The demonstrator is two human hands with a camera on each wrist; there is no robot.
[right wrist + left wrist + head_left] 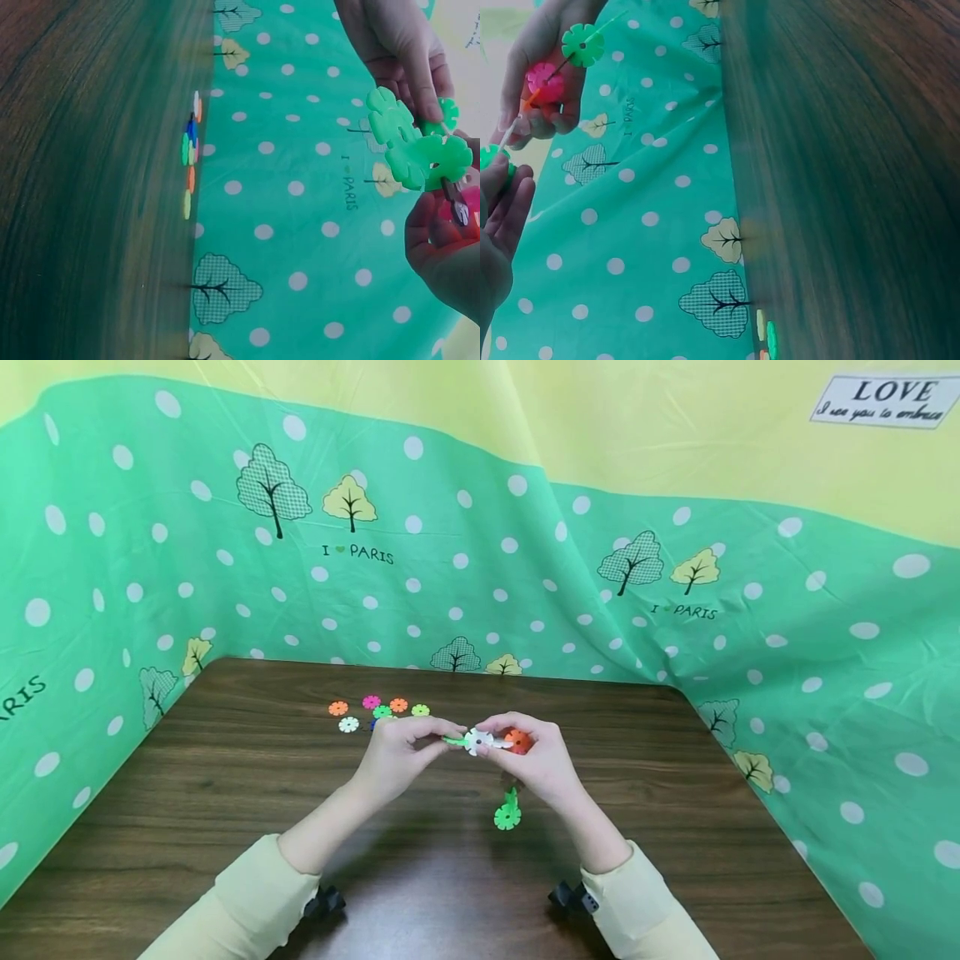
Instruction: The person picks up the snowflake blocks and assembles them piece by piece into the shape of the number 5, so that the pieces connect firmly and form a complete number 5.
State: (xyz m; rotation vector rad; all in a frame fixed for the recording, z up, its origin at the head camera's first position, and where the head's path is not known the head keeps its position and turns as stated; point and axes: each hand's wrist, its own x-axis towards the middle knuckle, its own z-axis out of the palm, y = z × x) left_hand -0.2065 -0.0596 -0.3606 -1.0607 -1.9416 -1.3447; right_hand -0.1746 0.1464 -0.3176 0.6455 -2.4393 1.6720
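Both hands are raised over the table, holding a chain of notched plastic discs between them. The left hand [397, 755] pinches a green disc [489, 156] at the chain's left end, between thumb and fingers. Beside it is a white disc [478, 742], face toward the head view. The right hand [542, 762] pinches a white piece by an orange disc [517, 741]. From there the chain runs through a pink disc [546, 82] and a dark piece [454, 201] to two green discs, one [507, 817] hanging lowest. The right fingers partly hide the middle pieces.
Loose discs lie toward the back of the brown table [225, 793], among them an orange one [338, 708], a pink one [371, 702] and a white one [348, 724]; the left hand partly covers the group. A green and yellow curtain [420, 602] stands behind the table.
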